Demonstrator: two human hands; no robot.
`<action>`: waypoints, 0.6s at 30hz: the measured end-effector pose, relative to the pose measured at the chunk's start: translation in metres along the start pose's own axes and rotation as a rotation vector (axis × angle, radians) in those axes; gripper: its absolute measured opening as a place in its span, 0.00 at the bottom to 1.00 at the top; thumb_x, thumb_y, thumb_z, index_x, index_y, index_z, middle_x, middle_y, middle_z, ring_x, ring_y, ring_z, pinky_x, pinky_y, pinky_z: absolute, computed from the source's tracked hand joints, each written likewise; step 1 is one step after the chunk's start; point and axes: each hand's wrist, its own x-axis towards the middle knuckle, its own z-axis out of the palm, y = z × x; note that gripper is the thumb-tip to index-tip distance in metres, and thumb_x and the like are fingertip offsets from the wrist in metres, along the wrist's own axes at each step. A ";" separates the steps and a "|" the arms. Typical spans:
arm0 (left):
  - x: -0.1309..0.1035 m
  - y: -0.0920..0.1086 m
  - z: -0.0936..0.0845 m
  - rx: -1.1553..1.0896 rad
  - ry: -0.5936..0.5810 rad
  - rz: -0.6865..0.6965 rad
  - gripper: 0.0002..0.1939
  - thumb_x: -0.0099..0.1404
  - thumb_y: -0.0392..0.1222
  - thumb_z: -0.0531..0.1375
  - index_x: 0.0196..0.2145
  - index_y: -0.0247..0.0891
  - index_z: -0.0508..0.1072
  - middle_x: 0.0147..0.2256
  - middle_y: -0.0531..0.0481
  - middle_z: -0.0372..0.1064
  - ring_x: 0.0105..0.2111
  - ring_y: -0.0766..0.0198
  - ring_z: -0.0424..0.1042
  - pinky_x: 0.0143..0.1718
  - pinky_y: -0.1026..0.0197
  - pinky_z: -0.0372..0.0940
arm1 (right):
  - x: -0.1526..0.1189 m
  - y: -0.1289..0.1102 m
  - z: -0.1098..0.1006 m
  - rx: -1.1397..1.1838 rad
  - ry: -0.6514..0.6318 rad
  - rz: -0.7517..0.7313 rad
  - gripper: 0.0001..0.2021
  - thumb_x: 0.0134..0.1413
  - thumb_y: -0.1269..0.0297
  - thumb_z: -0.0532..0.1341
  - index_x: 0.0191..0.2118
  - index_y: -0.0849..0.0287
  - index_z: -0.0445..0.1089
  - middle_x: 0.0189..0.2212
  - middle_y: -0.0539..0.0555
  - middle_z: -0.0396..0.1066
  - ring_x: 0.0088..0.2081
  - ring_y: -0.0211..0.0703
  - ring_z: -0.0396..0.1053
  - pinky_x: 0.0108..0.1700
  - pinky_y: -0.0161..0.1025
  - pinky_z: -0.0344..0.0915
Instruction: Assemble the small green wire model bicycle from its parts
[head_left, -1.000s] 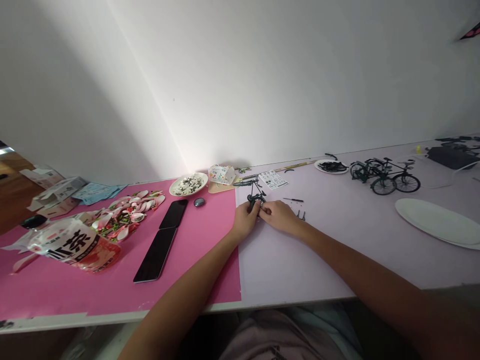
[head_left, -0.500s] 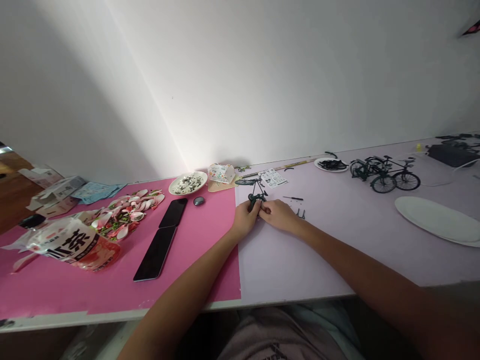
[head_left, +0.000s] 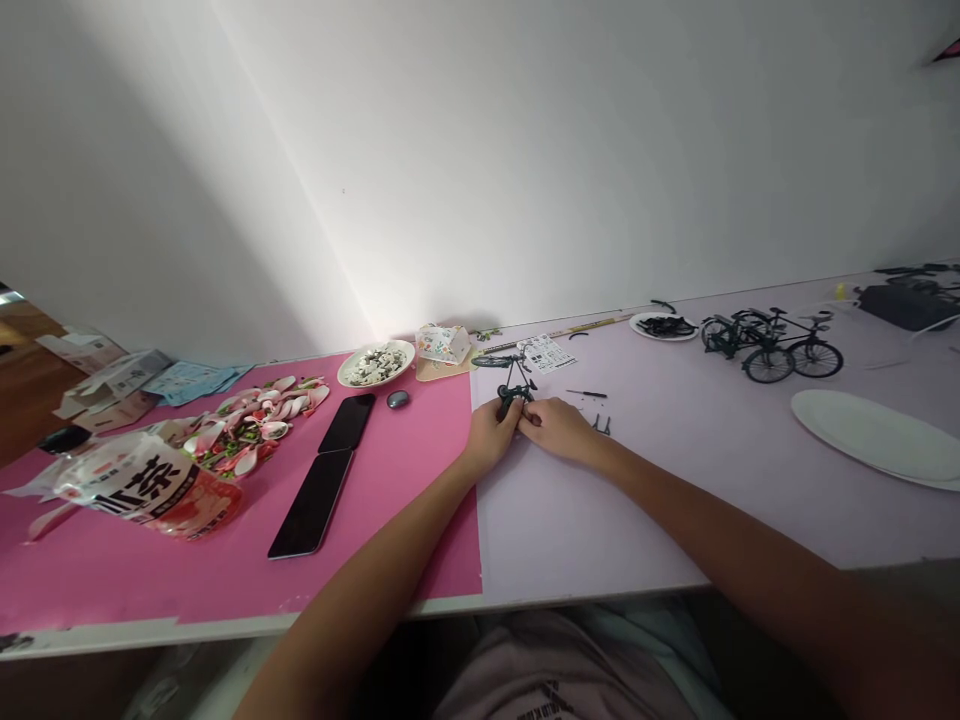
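Little's moved: left hand (head_left: 491, 437) and right hand (head_left: 559, 428) clamp a model bicycle (head_left: 514, 394) mid-frame, hiding its near end; screwdriver (head_left: 592, 394) nearby.

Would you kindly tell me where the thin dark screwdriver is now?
In the head view, the thin dark screwdriver lies right of centre on the pale lilac tabletop, just beyond the right hand.

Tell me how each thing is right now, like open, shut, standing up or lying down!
Small bicycle, gripped in both hands
Left hand, closed on it
Right hand, fingers pinched against it
Model bicycles at right, upright on wheels
Bottle, capped
Screwdriver, lying flat
White boxes, some flaps open
Black screens, unlit
Round plate, holding small pieces
Printed sheet, lying flat
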 end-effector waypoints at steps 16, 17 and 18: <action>-0.001 0.002 -0.002 0.022 -0.013 -0.012 0.24 0.69 0.59 0.56 0.24 0.38 0.65 0.23 0.53 0.64 0.25 0.66 0.59 0.28 0.62 0.52 | 0.001 0.005 0.002 0.021 -0.029 0.008 0.18 0.67 0.55 0.56 0.26 0.56 0.65 0.26 0.52 0.72 0.24 0.39 0.62 0.28 0.38 0.51; -0.001 0.002 -0.002 0.023 -0.012 -0.011 0.24 0.69 0.59 0.56 0.24 0.38 0.65 0.23 0.53 0.65 0.25 0.66 0.60 0.28 0.62 0.52 | 0.001 0.005 0.002 0.017 -0.034 0.009 0.18 0.68 0.55 0.56 0.26 0.56 0.66 0.26 0.52 0.72 0.24 0.40 0.63 0.28 0.38 0.51; -0.001 0.002 -0.002 0.025 -0.010 -0.009 0.23 0.68 0.59 0.57 0.24 0.38 0.65 0.23 0.53 0.65 0.25 0.66 0.60 0.28 0.62 0.52 | 0.001 0.005 0.002 0.012 -0.038 0.008 0.18 0.68 0.55 0.56 0.27 0.56 0.66 0.26 0.52 0.73 0.24 0.40 0.63 0.28 0.38 0.51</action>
